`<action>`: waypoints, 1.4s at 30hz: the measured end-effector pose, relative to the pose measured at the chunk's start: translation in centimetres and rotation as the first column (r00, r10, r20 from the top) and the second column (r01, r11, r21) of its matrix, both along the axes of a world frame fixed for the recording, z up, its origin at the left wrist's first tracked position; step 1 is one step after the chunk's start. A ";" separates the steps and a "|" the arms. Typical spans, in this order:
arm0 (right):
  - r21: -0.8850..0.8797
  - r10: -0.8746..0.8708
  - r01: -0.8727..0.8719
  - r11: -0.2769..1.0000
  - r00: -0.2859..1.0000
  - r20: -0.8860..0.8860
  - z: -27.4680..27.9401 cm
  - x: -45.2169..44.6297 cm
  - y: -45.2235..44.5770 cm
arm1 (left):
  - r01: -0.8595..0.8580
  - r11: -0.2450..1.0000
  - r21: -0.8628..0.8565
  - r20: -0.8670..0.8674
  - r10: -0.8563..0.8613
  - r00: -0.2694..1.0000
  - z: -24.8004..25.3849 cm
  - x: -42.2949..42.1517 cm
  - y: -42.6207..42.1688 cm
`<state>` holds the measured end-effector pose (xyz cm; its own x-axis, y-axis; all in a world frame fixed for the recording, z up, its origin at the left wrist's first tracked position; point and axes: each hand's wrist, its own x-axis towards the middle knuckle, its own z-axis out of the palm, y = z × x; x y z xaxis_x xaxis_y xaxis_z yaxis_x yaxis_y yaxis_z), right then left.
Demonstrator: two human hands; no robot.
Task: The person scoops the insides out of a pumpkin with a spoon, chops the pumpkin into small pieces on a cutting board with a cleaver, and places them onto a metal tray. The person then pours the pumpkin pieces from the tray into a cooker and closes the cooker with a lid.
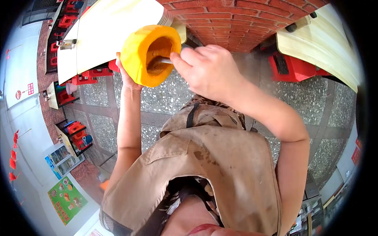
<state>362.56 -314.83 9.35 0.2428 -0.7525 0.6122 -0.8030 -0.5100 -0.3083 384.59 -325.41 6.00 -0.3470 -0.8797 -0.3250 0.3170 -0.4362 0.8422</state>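
Note:
A hollowed-out yellow pumpkin is held up in front of my body, its round opening facing me and to the right. My left hand supports it from the left and below, the fingers partly hidden behind it. My right hand is closed around a thin metal tool, seemingly a spoon, whose far end reaches inside the cavity. The orange inner wall of the pumpkin shows around the tool; its tip is in shadow and hard to make out.
Behind the pumpkin stands a pale table with a stacked, ridged white pile at its edge. A red brick wall rises ahead. To the right are another table and a red stool. Speckled floor lies below.

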 end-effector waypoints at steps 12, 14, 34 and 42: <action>-0.367 0.013 -0.115 0.923 0.963 -0.269 0.0 -4.6 -0.8 | 0.131 0.991 0.015 -0.082 -0.130 0.988 0.7 -0.2 -0.4; -0.386 -0.012 -0.063 0.921 0.982 -0.190 -0.1 -3.1 -1.7 | 0.085 0.996 0.018 -0.036 -0.085 0.996 0.7 -0.5 -0.2; -0.206 0.015 -0.089 0.974 0.942 -0.335 -2.2 -6.8 0.2 | 0.153 0.982 0.112 0.061 -0.160 0.985 1.7 -1.5 -0.3; -0.212 -0.044 -0.007 0.977 0.971 -0.234 -2.5 -3.8 -1.3 | 0.218 0.966 0.142 0.036 -0.225 0.974 1.2 -2.4 -0.1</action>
<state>358.71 -316.10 6.85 0.3872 -0.6192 0.6831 -0.8497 -0.5273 0.0036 382.20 -325.46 7.19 -0.5076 -0.7291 -0.4591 0.1576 -0.6024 0.7825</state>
